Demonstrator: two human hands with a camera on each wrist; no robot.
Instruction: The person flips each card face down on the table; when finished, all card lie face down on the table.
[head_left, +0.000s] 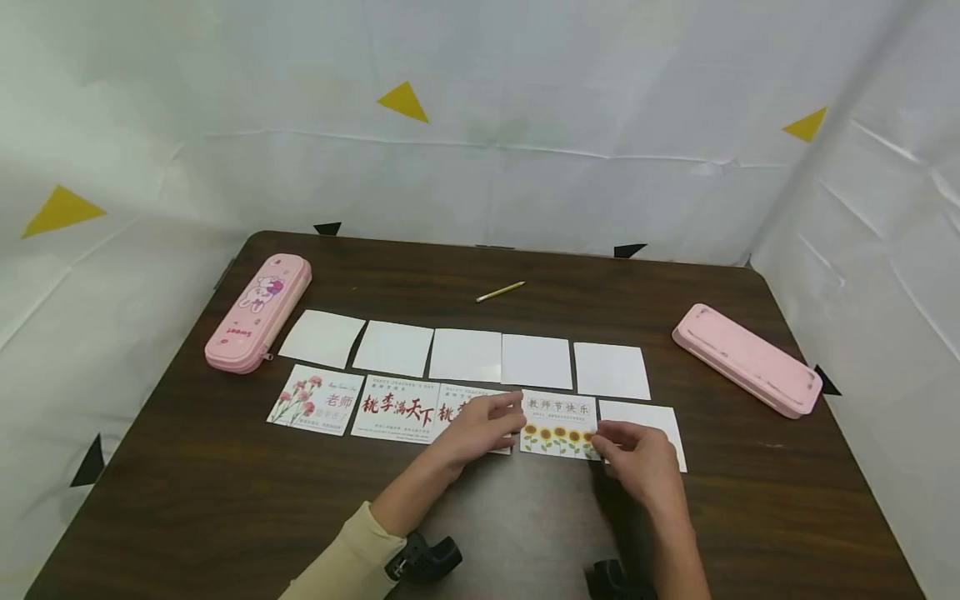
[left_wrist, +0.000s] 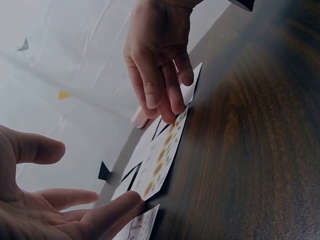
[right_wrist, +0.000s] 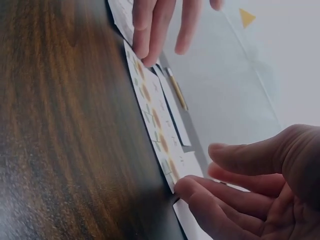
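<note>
Through the head camera I see a sunflower card (head_left: 558,425) lying flat between the left hand (head_left: 483,429), at its left edge, and the right hand (head_left: 641,458), at its right. A pink case (head_left: 258,312) and a second pink case (head_left: 746,360) look closed, contents hidden. My left-wrist view shows left fingers spread loosely; my right-wrist view, right fingers touching the card, thumb apart.

Left hand (head_left: 483,429) hides much of one red-lettered card (head_left: 450,407), toward three o'clock; right hand (head_left: 645,458) hides part of the lower blank card (head_left: 670,423), toward eight. Carnation card (head_left: 315,400): fine print illegible. Left wrist view: left hand cut off at eight o'clock. Right wrist view: sunflower card (right_wrist: 154,119) lettering blurred.
</note>
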